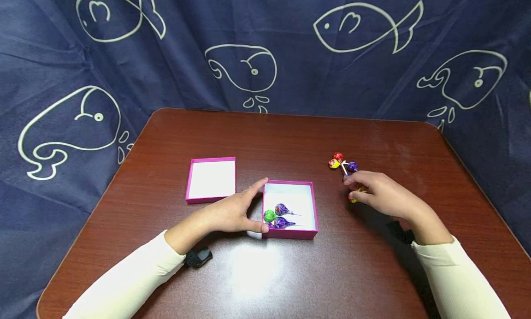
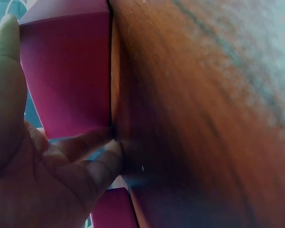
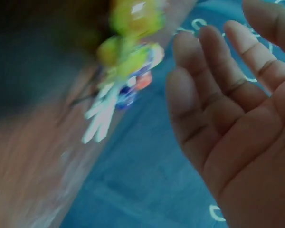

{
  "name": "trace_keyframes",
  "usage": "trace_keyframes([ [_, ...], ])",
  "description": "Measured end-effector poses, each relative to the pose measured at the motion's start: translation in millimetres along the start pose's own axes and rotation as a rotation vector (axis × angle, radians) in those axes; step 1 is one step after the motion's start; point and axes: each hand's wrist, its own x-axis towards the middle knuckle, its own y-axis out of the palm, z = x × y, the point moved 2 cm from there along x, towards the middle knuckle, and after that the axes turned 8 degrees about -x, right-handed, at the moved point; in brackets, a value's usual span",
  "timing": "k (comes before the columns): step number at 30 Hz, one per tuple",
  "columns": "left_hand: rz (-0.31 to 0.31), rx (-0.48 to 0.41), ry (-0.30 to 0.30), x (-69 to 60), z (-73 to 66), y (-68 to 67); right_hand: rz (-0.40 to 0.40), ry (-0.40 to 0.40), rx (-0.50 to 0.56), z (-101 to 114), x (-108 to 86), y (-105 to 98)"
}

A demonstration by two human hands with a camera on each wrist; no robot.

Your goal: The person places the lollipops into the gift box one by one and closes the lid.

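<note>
My left hand (image 1: 232,213) grips the open pink box (image 1: 290,233) at its left side, thumb at the front corner and fingertips at the back one. The left wrist view shows the box's pink wall (image 2: 69,71) between thumb and fingers of the left hand (image 2: 52,166). Several lollipops, one green (image 1: 269,215) and others purple (image 1: 284,222), lie inside at the front left. My right hand (image 1: 383,194) hovers over more lollipops (image 1: 334,163) on the table, partly hiding them. Loosely bent and holding nothing, the right hand (image 3: 247,109) is beside the blurred lollipops (image 3: 133,61) in the right wrist view.
A second pink square piece (image 1: 211,179) with a white inside lies left of the box, behind the left hand. The brown table (image 1: 290,282) meets a dark blue cloth (image 1: 290,33) with white fish and whale drawings at its back edge.
</note>
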Motion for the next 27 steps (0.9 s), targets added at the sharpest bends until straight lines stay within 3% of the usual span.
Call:
trace_keyframes([
  [4, -0.001, -0.004, -0.007, -0.7, 0.1, -0.6, -0.031, -0.013, -0.025, -10, -8.1, 3],
  [15, 0.001, -0.003, -0.014, -1.4, 2.3, 1.4, -0.008, -0.049, -0.055, -16, -12.5, 16],
  [27, 0.002, 0.0, -0.008, 0.0, -0.3, -0.6, 0.043, -0.009, -0.056, -20, -13.4, 17],
])
